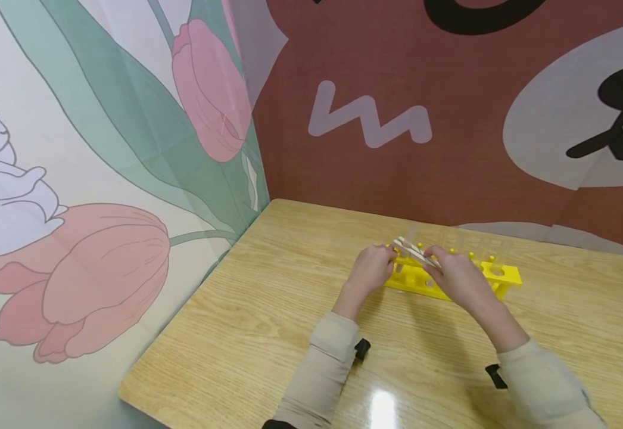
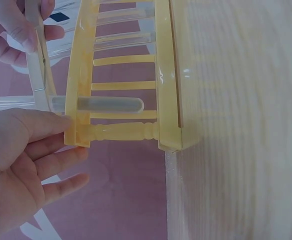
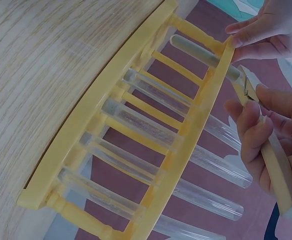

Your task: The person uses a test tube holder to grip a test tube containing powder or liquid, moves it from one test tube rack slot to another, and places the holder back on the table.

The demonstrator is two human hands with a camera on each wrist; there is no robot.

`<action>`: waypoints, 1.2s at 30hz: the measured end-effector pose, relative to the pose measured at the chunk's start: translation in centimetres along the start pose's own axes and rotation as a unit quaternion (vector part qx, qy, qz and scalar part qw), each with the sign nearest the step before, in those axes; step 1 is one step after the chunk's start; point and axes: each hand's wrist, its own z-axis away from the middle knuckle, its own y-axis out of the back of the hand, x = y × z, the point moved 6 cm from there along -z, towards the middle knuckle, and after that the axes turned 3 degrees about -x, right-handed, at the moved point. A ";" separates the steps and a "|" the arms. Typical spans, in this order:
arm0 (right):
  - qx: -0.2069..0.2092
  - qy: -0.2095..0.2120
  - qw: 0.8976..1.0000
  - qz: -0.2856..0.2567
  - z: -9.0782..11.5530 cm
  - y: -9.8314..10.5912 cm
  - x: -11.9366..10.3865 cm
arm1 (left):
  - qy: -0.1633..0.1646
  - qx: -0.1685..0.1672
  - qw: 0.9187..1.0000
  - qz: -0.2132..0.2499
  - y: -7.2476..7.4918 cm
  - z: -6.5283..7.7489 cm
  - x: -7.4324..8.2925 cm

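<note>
My left hand (image 1: 371,269) pinches the end of the yellow rack (image 1: 511,275). My right hand (image 1: 460,277) pinches a wooden clamp (image 3: 280,172), its tip at the greyish test tube (image 2: 113,104) beside my left hand; clear tubes (image 3: 141,125) stand beyond my right.

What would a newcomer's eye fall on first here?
The bright yellow rack of clear tubes on the wooden table stands out first. Over its left end in the head view, the right hand holds a wooden clamp at a tube with darker contents. Behind the table looms a huge brown cartoon face.
</note>
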 end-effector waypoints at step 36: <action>-0.014 -0.007 1.000 -0.007 -0.4 -0.3 0.2 | 0.034 -0.003 0.999 0.008 -0.1 0.0 -0.6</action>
